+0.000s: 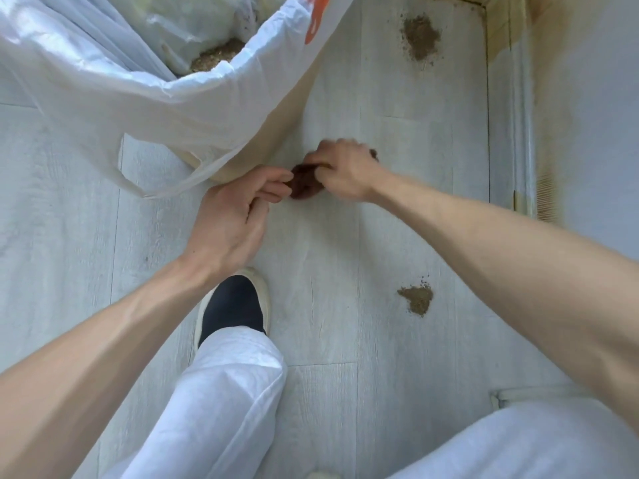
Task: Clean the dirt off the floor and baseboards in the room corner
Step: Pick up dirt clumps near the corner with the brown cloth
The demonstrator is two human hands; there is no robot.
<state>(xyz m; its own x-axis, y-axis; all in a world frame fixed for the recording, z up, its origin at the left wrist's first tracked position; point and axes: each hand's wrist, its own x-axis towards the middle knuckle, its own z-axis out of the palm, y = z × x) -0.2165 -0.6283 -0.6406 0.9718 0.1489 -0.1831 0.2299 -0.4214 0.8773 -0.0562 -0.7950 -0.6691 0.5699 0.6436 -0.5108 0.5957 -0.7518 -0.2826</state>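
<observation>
Low over pale plank floor [332, 305], both hands meet on dark brown clump [304, 183], maybe cloth or dirt, blurred. Right hand [345, 169] curled over clump from above, gripping it. Left hand [235, 212] pinches clump's near edge with fingertips. Loose dirt pile [420, 38] near stained corner baseboard [498, 39]; second pile [416, 299] nearer right arm. White plastic bag [155, 91] upper left, dirt inside. Dark shoe [233, 305] below left hand.

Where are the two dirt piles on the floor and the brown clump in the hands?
far dirt pile [420, 38], head view, middle of heap.
near dirt pile [416, 300], head view, middle of heap.
brown clump [304, 183], head view, exposed part between both hands.
</observation>
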